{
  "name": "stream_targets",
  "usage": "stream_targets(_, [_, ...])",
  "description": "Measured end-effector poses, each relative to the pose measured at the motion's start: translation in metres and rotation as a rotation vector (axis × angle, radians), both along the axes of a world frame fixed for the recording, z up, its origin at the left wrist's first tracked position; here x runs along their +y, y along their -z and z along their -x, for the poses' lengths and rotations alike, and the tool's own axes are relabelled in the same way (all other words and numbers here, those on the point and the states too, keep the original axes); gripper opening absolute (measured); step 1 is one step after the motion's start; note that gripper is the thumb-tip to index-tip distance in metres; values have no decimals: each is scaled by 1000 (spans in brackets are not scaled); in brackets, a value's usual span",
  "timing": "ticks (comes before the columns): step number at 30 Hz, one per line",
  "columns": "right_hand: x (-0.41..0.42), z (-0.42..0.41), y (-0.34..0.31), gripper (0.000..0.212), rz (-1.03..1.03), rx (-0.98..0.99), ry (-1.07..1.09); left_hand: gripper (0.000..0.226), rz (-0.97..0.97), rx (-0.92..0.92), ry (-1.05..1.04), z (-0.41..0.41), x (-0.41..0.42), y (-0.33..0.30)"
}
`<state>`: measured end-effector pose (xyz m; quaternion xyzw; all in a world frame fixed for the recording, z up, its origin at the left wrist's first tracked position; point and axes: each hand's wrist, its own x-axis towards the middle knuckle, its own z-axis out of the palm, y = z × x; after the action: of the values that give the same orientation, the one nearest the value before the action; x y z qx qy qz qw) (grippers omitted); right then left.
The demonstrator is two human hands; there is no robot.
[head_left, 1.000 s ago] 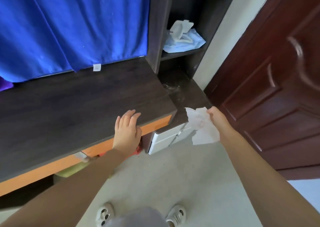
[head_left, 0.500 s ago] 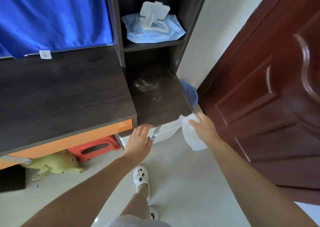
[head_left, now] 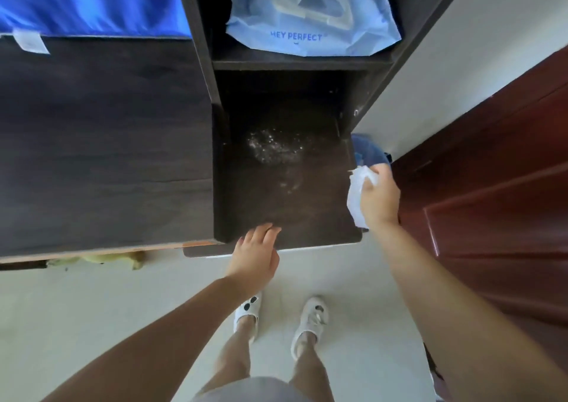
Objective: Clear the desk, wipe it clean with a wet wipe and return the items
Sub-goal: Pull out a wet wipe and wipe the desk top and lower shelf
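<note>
Here, right hand point(head_left: 379, 198) grips crumpled white wipe point(head_left: 354, 197); left hand point(head_left: 256, 255) flat, relaxed on dark woodgrain desk point(head_left: 92, 143).

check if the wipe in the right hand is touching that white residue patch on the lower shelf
Apart. The head view shows the wet wipe in the right hand at the shelf's right edge, with bare dark shelf between it and the white residue.

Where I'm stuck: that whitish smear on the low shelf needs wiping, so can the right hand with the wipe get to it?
Probably yes. The right hand grips the wet wipe at the low shelf's right edge; nothing lies between it and the whitish smear.
</note>
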<state>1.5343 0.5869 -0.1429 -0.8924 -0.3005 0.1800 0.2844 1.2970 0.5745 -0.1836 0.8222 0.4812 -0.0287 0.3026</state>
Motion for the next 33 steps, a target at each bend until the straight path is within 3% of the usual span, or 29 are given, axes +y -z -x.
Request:
stream_targets(3, [25, 0, 33, 16, -145, -208, -208, 45, -59, 69, -90, -2, -8, 19])
stream_targets(5, [18, 18, 69, 37, -4, -184, -444, 43, -104, 100, -119, -4, -18, 28])
stream_targets(8, [-22, 51, 103, 62, 195, -325, -943, 48, -178, 129, -135, -10, -32, 41])
stream_targets(11, [-42, 32, 112, 61, 123, -454, -1380, 52, -212, 139, -201, -18, -37, 43])
stream_targets(13, [-26, -2, 113, 58, 107, -537, -1507, 50, -224, 149, -227, -20, -38, 45])
stream_targets(16, [24, -30, 113, 60, 264, -565, -1243, 48, -246, 144, -252, -18, -38, 50])
stream_targets(20, [69, 13, 108, 62, 344, -442, -761, 40, -286, 54, -287, -12, -40, 55])
stream_targets(22, [64, 55, 111, 63, 268, -415, -869, 42, -287, -51, -390, -7, -39, 56])
stream_targets(26, [18, 95, 110, 58, 39, -435, -1598, 44, -304, -193, -520, -4, -28, 56])
stream_targets(28, [28, 65, 109, 56, 11, -423, -1688, 45, -302, -209, -493, -6, -17, 57])
stream_targets(30, [53, 26, 107, 57, 130, -404, -1430, 45, -307, -204, -464, -9, -4, 60])
stream_targets(33, [83, -11, 104, 55, 267, -364, -811, 46, -313, -208, -456, -15, 16, 64])
